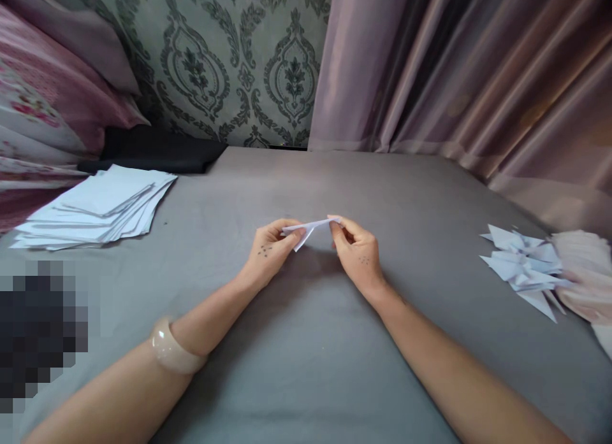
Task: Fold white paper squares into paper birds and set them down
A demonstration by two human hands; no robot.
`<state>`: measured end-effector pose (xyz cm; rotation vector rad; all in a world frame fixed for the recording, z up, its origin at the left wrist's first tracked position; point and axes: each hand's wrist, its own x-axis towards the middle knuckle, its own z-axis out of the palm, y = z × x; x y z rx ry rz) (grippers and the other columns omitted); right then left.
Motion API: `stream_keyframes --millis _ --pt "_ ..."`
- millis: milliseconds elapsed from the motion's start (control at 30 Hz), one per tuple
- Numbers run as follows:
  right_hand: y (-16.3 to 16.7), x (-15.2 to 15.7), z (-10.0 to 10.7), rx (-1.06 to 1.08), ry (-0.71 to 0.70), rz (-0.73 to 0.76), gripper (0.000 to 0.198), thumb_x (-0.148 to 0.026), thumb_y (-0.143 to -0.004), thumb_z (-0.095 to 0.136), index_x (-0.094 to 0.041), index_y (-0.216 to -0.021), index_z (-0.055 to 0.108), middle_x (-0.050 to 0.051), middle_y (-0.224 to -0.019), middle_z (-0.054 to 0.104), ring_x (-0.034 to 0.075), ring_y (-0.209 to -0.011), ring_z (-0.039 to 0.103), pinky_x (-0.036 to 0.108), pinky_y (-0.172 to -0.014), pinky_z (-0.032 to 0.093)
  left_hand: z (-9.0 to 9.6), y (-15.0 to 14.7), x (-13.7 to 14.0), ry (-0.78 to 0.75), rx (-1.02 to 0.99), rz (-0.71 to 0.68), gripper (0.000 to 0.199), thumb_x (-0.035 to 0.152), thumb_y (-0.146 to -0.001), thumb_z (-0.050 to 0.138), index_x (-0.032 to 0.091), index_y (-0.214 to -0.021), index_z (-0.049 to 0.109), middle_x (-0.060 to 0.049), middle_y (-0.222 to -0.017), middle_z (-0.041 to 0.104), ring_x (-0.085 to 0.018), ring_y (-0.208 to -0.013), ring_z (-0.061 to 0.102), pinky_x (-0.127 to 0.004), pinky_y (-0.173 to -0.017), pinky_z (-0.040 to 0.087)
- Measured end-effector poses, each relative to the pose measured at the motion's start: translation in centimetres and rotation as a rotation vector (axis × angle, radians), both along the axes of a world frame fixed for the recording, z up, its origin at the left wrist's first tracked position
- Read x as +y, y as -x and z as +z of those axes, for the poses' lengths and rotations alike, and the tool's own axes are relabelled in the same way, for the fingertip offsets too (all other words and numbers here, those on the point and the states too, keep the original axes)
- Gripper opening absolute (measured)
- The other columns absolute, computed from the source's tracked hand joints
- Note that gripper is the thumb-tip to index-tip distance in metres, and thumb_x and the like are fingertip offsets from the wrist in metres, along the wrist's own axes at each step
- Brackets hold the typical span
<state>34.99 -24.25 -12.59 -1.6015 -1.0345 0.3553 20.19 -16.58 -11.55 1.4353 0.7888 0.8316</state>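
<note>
A small piece of folded white paper (315, 229) is held just above the grey sheet, stretched between both hands. My left hand (273, 250) pinches its left end, thumb on the near side, where a narrow flap points down toward me. At the paper's right end, my right hand (357, 248) grips the edge between thumb and fingers. Part of each hand's fingers is hidden behind the paper. Off to the right lies a cluster of folded paper shapes (523, 262) with pointed tips.
Loose white sheets (100, 205) are stacked at the left, with a black cloth (157, 151) behind them. Pinkish fabric (586, 272) lies against the folded shapes. Mauve curtains (373, 68) and a patterned wall (243, 68) border the grey bed surface (306, 367). A blurred-out dark patch covers the lower left.
</note>
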Motion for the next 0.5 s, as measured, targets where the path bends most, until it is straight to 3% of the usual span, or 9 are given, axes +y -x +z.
stream_keyframes --millis 67,133,200,300,400,500 --pt "0.0 0.0 0.0 0.143 0.031 0.059 0.041 -0.049 -0.087 0.053 -0.02 -0.114 0.066 0.002 -0.069 0.066 0.016 -0.057 0.061 0.032 -0.06 0.05 -0.2 0.0 0.0 -0.037 0.06 -0.025 0.021 0.035 -0.076 0.067 0.015 -0.082 0.068 0.0 -0.067 0.062 -0.011 -0.058 0.051 -0.022 -0.053 0.038" --pt "0.2 0.0 0.0 0.236 0.01 0.148 0.05 -0.052 -0.086 0.054 -0.02 -0.124 0.058 0.004 -0.081 0.07 0.019 -0.069 0.067 0.033 -0.064 0.053 -0.5 0.0 0.1 -0.124 0.114 -0.059 0.018 0.032 -0.076 0.066 0.015 -0.081 0.066 -0.001 -0.07 0.063 -0.011 -0.059 0.053 -0.022 -0.056 0.04" --pt "0.4 0.0 -0.1 0.268 -0.011 0.213 0.061 -0.052 -0.083 0.06 -0.021 -0.134 0.048 0.006 -0.092 0.071 0.021 -0.084 0.069 0.035 -0.074 0.055 -0.8 0.0 0.1 -0.235 0.159 -0.085 0.013 0.029 -0.078 0.063 0.016 -0.082 0.064 -0.001 -0.075 0.064 -0.012 -0.064 0.055 -0.023 -0.061 0.043" --pt "0.6 0.0 -0.3 0.252 0.011 0.213 0.076 -0.047 -0.075 0.071 -0.022 -0.14 0.039 0.008 -0.1 0.071 0.023 -0.092 0.068 0.037 -0.081 0.055 -0.9 0.0 -0.1 -0.377 0.158 -0.09 0.014 0.025 -0.081 0.059 0.017 -0.093 0.062 -0.003 -0.084 0.065 -0.014 -0.075 0.058 -0.024 -0.07 0.045" --pt "0.9 -0.1 -0.4 0.216 0.036 0.212 0.076 -0.042 -0.077 0.069 -0.021 -0.142 0.036 0.008 -0.099 0.071 0.022 -0.09 0.069 0.037 -0.08 0.055 -0.7 0.1 -0.5 -0.437 0.153 -0.132 0.029 0.021 -0.084 0.054 0.019 -0.112 0.059 -0.004 -0.097 0.067 -0.015 -0.084 0.061 -0.025 -0.077 0.046" --pt "1.2 -0.3 -0.4 0.166 0.035 0.247 0.072 -0.043 -0.08 0.065 -0.022 -0.143 0.035 0.01 -0.108 0.068 0.022 -0.094 0.068 0.037 -0.082 0.054 -0.4 0.0 -0.8 -0.456 0.186 -0.145 0.027 0.018 -0.085 0.049 0.021 -0.108 0.064 -0.003 -0.097 0.069 -0.015 -0.085 0.062 -0.025 -0.078 0.046"
